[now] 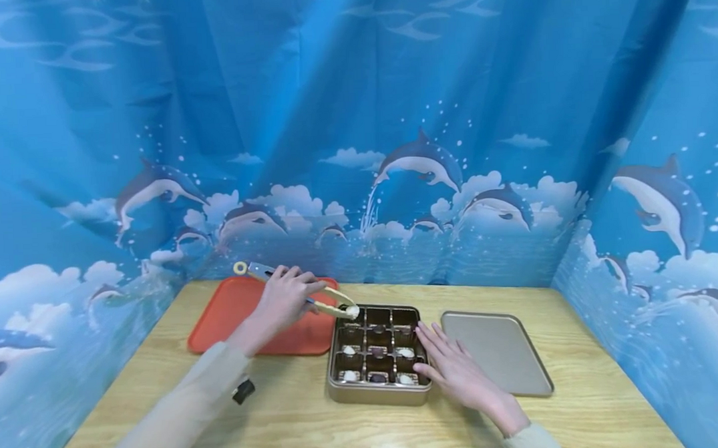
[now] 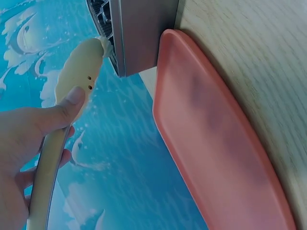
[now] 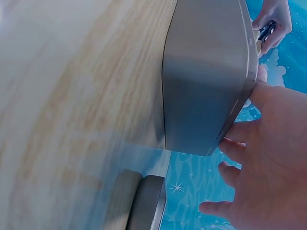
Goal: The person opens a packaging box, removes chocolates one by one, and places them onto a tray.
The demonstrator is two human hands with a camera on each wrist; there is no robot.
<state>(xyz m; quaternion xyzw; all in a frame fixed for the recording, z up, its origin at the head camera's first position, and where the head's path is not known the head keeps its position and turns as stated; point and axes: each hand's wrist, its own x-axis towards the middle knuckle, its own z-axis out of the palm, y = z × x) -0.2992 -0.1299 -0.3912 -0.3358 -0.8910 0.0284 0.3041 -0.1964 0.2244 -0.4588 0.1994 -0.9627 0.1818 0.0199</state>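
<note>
My left hand [image 1: 287, 297] grips a pair of tongs [image 2: 79, 72] with pale yellow tips and a metal handle. Between the tips sits a small white round piece [image 1: 353, 312], over the far left corner of a bronze-coloured metal box [image 1: 378, 395]. Inside the box, a brown divided insert [image 1: 393, 316] has white pieces [image 1: 349, 376] and dark pieces [image 1: 378, 378] in the compartments of its nearer rows. My right hand [image 1: 455, 367] rests at the box's right rim, its fingers extended and spread. In the right wrist view, its fingertips lie right at the rim.
An orange-red tray [image 1: 219, 323] lies left of the box, partly under my left forearm. To the right, a flat bronze lid [image 1: 497, 351] lies on the wooden table [image 1: 271, 415]. A blue dolphin-print curtain [image 1: 354, 117] closes off the back and sides.
</note>
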